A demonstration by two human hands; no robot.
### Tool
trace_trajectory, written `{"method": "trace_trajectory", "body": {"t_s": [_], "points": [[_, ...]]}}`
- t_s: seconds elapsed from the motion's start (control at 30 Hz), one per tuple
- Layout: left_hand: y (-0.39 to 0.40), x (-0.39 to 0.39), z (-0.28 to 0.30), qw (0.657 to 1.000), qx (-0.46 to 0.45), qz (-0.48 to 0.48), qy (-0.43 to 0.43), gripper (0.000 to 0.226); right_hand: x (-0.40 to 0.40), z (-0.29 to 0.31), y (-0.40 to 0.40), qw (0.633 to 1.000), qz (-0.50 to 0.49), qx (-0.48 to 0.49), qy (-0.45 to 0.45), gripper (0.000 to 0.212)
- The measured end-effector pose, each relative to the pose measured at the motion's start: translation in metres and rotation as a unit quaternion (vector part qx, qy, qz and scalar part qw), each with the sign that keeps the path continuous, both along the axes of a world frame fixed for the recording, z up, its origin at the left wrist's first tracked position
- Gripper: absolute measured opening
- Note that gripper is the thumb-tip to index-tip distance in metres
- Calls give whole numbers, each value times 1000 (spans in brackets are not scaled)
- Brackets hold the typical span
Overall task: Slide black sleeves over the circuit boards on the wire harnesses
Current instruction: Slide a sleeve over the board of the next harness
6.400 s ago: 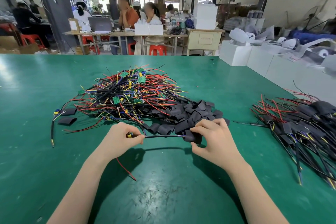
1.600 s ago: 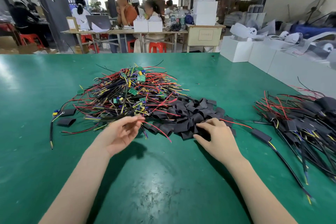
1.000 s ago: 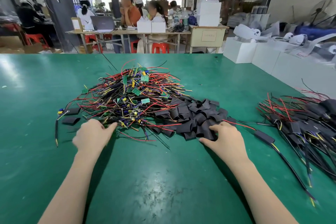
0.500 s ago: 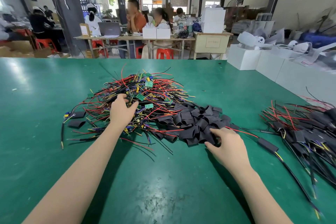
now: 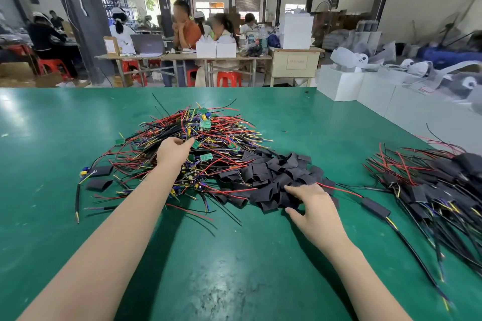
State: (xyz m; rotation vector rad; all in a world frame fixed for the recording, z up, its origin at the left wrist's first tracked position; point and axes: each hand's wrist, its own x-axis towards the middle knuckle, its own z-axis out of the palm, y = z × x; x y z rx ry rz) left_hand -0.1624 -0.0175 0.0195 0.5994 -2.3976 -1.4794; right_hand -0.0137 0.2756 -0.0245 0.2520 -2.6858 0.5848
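A workshop hall with dark steel posts and seated people at far tables lies behind a broad bench topped with a smooth, slightly glossy green mat. Along the bench's right edge stand plain white boxes carrying pale grey strapped headsets.

Near the bench's middle, toward the far edge, sits a tangled mound of thin red, black and yellow wire harnesses with small flat green circuit boards. Against that mound's right side lies a heap of short, flattened black tube sleeves, matte and creased. By the right edge spreads a second pile of harnesses already wearing black sleeves, their wires fanning toward the near edge. Between the sleeve heap and that pile lies one sleeved harness with a red lead. Two loose black sleeves rest near the mound's left side, beside a black cable with a yellow tip.

The left hand reaches into the wire mound, fingers curled down among the strands; whether they grip any wire cannot be told. The right hand lies on the near rim of the sleeve heap, fingers spread and fairly straight, fingertips touching the black sleeves, thumb stretched out over the mat.
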Motion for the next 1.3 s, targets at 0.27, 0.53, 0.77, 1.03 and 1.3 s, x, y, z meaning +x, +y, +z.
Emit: {"method": "trace_trajectory", "body": {"t_s": [0.27,0.53,0.77,1.03,1.3], "points": [[21,27,48,977,22,-26,212,17,0,0,2,998,6,-50,32,44],[2,100,126,826,383,-207,357,12,6,8,-7,985,55,-148,68,43],[13,129,44,791,547,-180,205,38,12,12,-20,957,74,-274,59,34],[18,131,2,763,614,-141,143,36,16,16,-23,958,85,-267,64,35],[16,129,-3,765,614,-132,140,38,15,14,-21,965,118,-221,80,37]]}}
